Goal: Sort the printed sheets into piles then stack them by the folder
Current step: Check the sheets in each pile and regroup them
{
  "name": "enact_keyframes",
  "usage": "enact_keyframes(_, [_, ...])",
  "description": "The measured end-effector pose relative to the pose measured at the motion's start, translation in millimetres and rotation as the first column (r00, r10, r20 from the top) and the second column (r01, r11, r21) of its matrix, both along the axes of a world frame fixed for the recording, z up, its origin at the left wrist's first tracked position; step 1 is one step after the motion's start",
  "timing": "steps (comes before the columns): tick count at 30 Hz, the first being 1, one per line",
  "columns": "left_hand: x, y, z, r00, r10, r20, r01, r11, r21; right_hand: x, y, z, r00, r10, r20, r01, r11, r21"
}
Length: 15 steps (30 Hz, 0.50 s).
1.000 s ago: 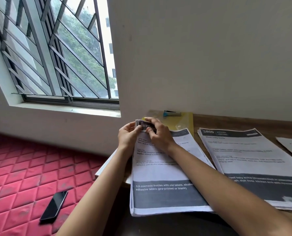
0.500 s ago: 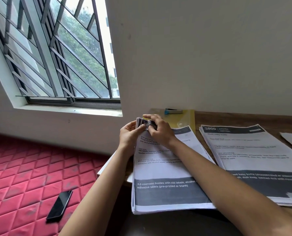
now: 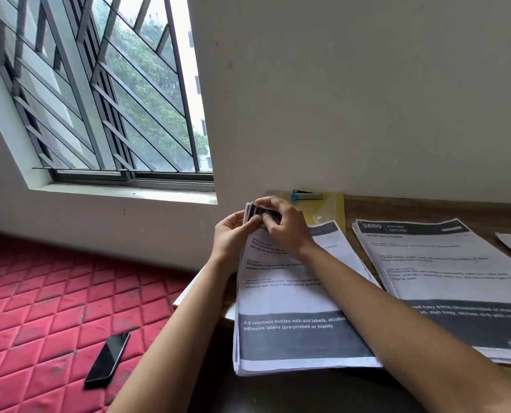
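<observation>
Sorting the papers
Both hands, left hand [image 3: 231,234] and right hand [image 3: 284,225], pinch the near pile [image 3: 290,296] top corner; next, probably peel one sheet off.

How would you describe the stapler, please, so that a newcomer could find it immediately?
Start at the wooden desk against the white wall and go to its far left corner, where a yellow folder lies. The stapler rests on the folder's far edge, beyond both hands. It is the only small blue thing among flat printed sheets.
</observation>
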State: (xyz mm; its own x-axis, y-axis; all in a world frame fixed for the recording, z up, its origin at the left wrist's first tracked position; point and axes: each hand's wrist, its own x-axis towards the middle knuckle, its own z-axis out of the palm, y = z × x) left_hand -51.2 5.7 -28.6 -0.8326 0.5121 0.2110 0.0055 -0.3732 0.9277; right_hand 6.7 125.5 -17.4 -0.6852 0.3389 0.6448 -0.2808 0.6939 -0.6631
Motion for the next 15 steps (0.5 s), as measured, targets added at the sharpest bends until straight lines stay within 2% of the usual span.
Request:
enact_keyframes(8, [7, 0, 5, 1.0, 0.024, 0.019, -0.024, 1.0, 0.003, 3, 3, 0, 1.0, 0.002, -0.026, -0.002, 1.0, -0.026])
enact_keyframes(15, [12, 0, 12, 0.992, 0.033, 0.12, -0.034, 0.999, 0.004, 9, 2, 5, 0.996, -0.003, -0.084, 0.0, 0.999, -0.037])
